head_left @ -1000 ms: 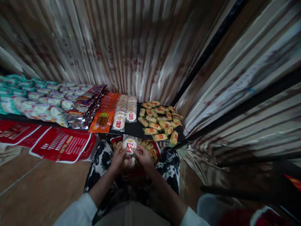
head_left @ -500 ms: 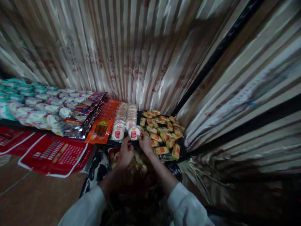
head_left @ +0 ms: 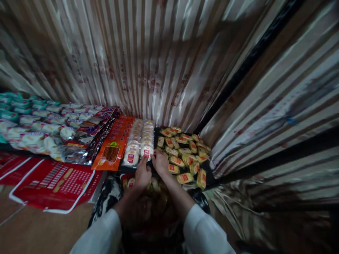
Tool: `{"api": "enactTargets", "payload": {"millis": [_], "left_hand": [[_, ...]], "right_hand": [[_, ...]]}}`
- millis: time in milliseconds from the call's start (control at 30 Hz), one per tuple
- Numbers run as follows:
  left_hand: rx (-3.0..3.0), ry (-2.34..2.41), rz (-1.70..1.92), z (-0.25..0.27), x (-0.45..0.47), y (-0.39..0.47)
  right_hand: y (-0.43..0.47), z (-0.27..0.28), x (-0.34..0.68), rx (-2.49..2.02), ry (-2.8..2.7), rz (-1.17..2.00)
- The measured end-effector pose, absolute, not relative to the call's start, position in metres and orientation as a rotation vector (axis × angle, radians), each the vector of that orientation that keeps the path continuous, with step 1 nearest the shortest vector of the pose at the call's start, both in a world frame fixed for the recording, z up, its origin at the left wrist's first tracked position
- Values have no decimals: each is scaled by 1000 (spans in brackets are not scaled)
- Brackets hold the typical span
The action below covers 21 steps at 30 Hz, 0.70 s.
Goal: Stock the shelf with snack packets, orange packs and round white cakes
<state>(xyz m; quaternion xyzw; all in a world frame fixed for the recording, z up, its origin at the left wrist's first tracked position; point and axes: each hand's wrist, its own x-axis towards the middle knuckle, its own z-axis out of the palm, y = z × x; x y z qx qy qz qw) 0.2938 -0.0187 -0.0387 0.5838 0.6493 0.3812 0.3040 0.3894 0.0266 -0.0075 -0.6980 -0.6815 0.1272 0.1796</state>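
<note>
At the front of the right-hand row of white packets lies a round white wrapped pastry (head_left: 146,151) with a red label. My left hand (head_left: 143,173) is at its near edge, fingers closed and their tips against the wrapper. From the right side, my right hand (head_left: 160,162) pinches the same pastry with bent fingers; part of the grip is hidden. Another row of round white packets (head_left: 131,153) lies alongside on the left. Small yellow wrapped cakes (head_left: 177,161) are spread just to the right of my right hand.
Left of the rows lie an orange snack packet (head_left: 112,146), dark shiny pouches (head_left: 87,141), white packets (head_left: 39,127) and green ones (head_left: 10,115). Red printed sheets (head_left: 57,183) hang below the shelf edge. Striped sheeting (head_left: 137,53) rises behind. More packets sit dimly below my wrists.
The round white pastry has moved slightly left and back, into line with its row. Both hands have shifted with it, and my left hand now touches its near edge. The view has tilted slightly.
</note>
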Motion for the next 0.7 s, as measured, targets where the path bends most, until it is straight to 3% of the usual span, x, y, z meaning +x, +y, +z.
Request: {"api": "enactTargets", "payload": {"millis": [700], "left_hand": [[1682, 1710, 1053, -39, 291, -21]], "right_hand": [[27, -16, 383, -1818, -1854, 402]]}}
